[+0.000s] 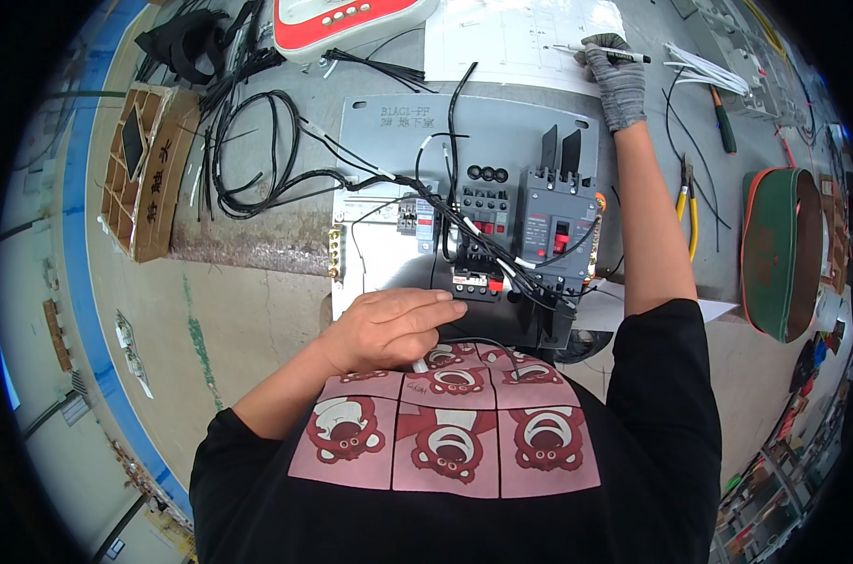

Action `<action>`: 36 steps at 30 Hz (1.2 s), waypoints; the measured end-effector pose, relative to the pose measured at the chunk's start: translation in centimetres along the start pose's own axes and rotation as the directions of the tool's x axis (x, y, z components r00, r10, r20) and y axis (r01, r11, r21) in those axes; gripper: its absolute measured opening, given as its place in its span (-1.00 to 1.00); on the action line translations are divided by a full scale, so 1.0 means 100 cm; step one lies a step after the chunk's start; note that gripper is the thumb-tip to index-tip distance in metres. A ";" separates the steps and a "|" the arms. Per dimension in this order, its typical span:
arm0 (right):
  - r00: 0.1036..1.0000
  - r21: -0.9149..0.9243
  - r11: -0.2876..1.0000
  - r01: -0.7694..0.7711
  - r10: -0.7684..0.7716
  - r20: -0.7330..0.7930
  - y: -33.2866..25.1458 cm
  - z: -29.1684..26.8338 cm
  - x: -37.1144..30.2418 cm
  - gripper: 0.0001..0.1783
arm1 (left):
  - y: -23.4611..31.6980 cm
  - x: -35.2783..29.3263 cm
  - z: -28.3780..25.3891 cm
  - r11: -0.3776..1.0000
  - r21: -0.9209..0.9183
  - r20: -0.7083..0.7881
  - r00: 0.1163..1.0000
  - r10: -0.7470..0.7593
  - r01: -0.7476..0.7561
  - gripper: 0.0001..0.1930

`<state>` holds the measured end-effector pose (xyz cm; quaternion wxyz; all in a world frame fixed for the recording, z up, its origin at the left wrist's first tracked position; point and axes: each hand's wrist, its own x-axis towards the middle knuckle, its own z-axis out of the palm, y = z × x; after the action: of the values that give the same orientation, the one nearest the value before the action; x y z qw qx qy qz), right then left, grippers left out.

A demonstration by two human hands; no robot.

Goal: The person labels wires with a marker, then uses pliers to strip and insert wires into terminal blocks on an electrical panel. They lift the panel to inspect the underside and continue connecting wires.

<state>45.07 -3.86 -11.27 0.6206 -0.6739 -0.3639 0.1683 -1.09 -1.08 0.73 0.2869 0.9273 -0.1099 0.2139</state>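
Note:
My right hand [617,86], in a grey knitted glove, grips a white-and-black marker pen [638,58]. The pen lies sideways over a white paper sheet with a printed line drawing [501,47]. My bare left hand [393,329] is near my chest, at the near edge of a grey metal mounting plate [379,127]. Its fingers are pressed together around something mostly hidden; a short white end [420,366] shows below. The plate carries a dark grey circuit breaker [548,226], a contactor [483,209] with a relay [475,280] below it, and a small light-blue module [425,228].
Black wires [276,183] loop over the plate's left side. At left stands a divided cardboard box [158,202]. A red-and-white device [346,23] sits at the back. Yellow-handled pliers [687,211], a screwdriver [724,127], white cable ties [708,70] and a green bag [774,254] lie at right.

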 end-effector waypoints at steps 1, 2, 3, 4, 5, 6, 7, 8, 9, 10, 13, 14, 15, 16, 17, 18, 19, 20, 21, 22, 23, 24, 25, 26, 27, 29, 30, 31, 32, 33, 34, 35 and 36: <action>1.000 0.008 1.000 0.004 -0.004 0.005 0.001 0.000 0.000 -0.87 | 0.000 0.000 0.000 1.000 0.003 0.000 1.000 0.001 -0.001 -0.80; 1.000 0.016 1.000 0.008 -0.008 0.011 0.001 0.000 0.001 -0.87 | 0.000 0.000 0.000 1.000 0.006 0.001 1.000 0.002 -0.002 -0.80; 1.000 0.024 1.000 -0.002 0.002 0.006 0.002 0.000 0.001 -0.87 | 0.000 -0.001 0.000 1.000 0.010 0.002 1.000 0.003 -0.003 -0.80; 1.000 0.032 0.999 -0.011 0.011 0.002 0.002 0.001 0.001 -0.87 | -0.001 -0.001 0.000 1.000 0.014 0.003 1.000 0.004 -0.004 -0.80; 1.000 0.039 0.999 -0.020 0.020 -0.002 0.003 0.001 0.001 -0.87 | -0.001 0.000 0.000 1.000 0.017 0.003 1.000 0.005 -0.005 -0.80; 1.000 0.037 0.999 -0.027 0.028 -0.005 0.003 0.001 0.001 -0.88 | 0.000 0.000 0.000 1.000 0.020 0.004 1.000 0.007 -0.007 -0.80; 0.999 0.035 0.999 -0.034 0.034 -0.006 0.002 0.001 0.001 -0.88 | 0.000 0.000 0.000 1.000 0.024 0.003 1.000 0.008 -0.008 -0.80; 0.999 0.033 0.999 -0.041 0.041 -0.008 0.002 0.001 0.001 -0.88 | 0.000 0.001 0.000 1.000 0.023 0.001 1.000 0.008 -0.008 -0.80; 0.999 0.024 0.999 -0.033 0.033 -0.008 0.001 0.001 0.000 -0.88 | 0.000 0.001 0.000 1.000 0.021 -0.001 1.000 0.009 -0.009 -0.79; 1.000 0.016 1.000 -0.024 0.024 -0.008 0.000 0.001 0.000 -0.88 | 0.000 0.001 0.000 1.000 0.021 -0.003 1.000 0.009 -0.009 -0.79; 1.000 0.019 1.000 -0.016 0.016 -0.002 -0.002 0.002 -0.001 -0.87 | 0.000 0.002 0.001 1.000 0.013 -0.013 1.000 0.007 -0.007 -0.79; 1.000 0.024 1.000 -0.016 0.016 0.001 -0.002 0.002 -0.001 -0.87 | 0.000 0.002 0.001 1.000 0.010 -0.013 1.000 0.007 -0.007 -0.79; 1.000 0.020 1.000 -0.009 0.009 0.004 -0.002 0.002 -0.001 -0.87 | 0.000 0.002 0.001 1.000 0.008 -0.012 1.000 0.007 -0.007 -0.79; 1.000 0.015 1.000 -0.002 0.002 0.006 -0.001 0.001 0.000 -0.87 | 0.000 0.002 0.000 1.000 0.005 -0.012 1.000 0.007 -0.007 -0.79; 1.000 0.011 1.000 0.004 -0.004 0.009 0.000 0.001 0.000 -0.87 | 0.000 0.002 0.000 1.000 0.007 -0.011 1.000 0.008 -0.008 -0.78; 1.000 0.002 1.000 0.003 -0.003 0.004 0.001 0.000 0.000 -0.87 | 0.000 0.002 0.000 1.000 0.008 -0.010 1.000 0.009 -0.009 -0.78; 1.000 -0.007 1.000 0.001 -0.001 0.000 0.001 0.001 0.001 -0.87 | 0.000 0.002 0.000 1.000 0.009 -0.010 1.000 0.009 -0.009 -0.78; 1.000 -0.017 1.000 -0.002 0.001 -0.004 0.001 0.001 0.000 -0.87 | -0.001 0.002 0.000 1.000 0.008 -0.011 1.000 0.009 -0.009 -0.78; 1.000 -0.012 1.000 -0.014 0.014 -0.012 0.001 0.001 0.000 -0.87 | -0.001 0.002 0.001 1.000 0.006 -0.012 1.000 0.010 -0.010 -0.78; 0.999 -0.006 1.000 -0.026 0.026 -0.019 0.000 0.002 0.000 -0.87 | -0.001 0.002 0.001 1.000 0.006 -0.012 1.000 0.008 -0.008 -0.78; 0.999 -0.001 0.999 -0.038 0.038 -0.026 -0.001 0.003 -0.001 -0.88 | -0.001 0.002 0.001 1.000 0.002 -0.017 1.000 0.010 -0.010 -0.78; 1.000 -0.005 1.000 -0.025 0.025 -0.019 -0.002 0.003 -0.002 -0.88 | -0.001 0.001 0.002 1.000 -0.002 -0.021 1.000 0.013 -0.013 -0.78; 1.000 -0.010 1.000 -0.008 0.008 -0.012 -0.006 0.002 -0.002 -0.88 | -0.002 0.002 0.002 1.000 -0.004 -0.026 0.999 0.018 -0.018 -0.78; 1.000 -0.015 1.000 0.009 -0.009 -0.007 -0.010 0.001 -0.003 -0.88 | -0.002 0.001 0.002 1.000 -0.017 -0.016 1.000 0.011 -0.011 -0.79; 1.000 -0.028 0.999 0.019 -0.019 -0.009 -0.013 0.004 -0.008 -0.87 | 0.000 -0.001 0.002 1.000 -0.030 -0.006 1.000 0.005 -0.005 -0.79; 0.998 -0.077 0.995 0.065 -0.067 -0.023 -0.021 0.011 -0.008 -0.87 | -0.003 -0.002 0.000 0.999 -0.043 0.002 0.999 0.033 -0.033 -0.79; 0.996 -0.021 0.998 0.068 -0.069 -0.057 -0.016 0.010 -0.007 -0.86 | -0.004 -0.002 0.001 0.998 -0.051 -0.015 0.999 0.036 -0.037 -0.79; 0.999 0.016 1.000 0.018 -0.018 -0.036 -0.020 0.012 -0.007 -0.86 | -0.002 -0.002 0.001 0.998 -0.051 -0.034 0.999 0.030 -0.031 -0.79; 0.999 0.029 0.999 0.012 -0.010 -0.047 -0.024 0.014 -0.009 -0.86 | -0.002 -0.001 0.002 0.998 -0.056 -0.054 0.998 0.029 -0.032 -0.78; 0.999 0.023 1.000 -0.007 0.008 -0.045 -0.029 0.016 -0.010 -0.87 | -0.001 0.001 0.001 0.998 -0.063 -0.051 0.999 0.017 -0.020 -0.77; 0.999 0.063 0.998 -0.024 0.027 -0.043 -0.026 0.014 -0.010 -0.87 | -0.001 0.001 0.002 0.998 -0.063 -0.056 0.998 0.023 -0.027 -0.76; 0.997 0.079 0.996 -0.051 0.055 -0.053 -0.028 0.013 -0.011 -0.86 | -0.001 0.001 0.002 0.998 -0.057 -0.056 0.998 0.023 -0.026 -0.75; 0.997 0.086 0.995 -0.052 0.057 -0.051 -0.030 0.011 -0.010 -0.87 | -0.001 0.001 0.003 0.999 -0.049 -0.064 0.998 0.020 -0.023 -0.74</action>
<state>42.80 -3.89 -8.78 0.6532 -0.6610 -0.3212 0.1824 -0.87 -1.19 0.50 0.3109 0.9114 -0.1161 0.2434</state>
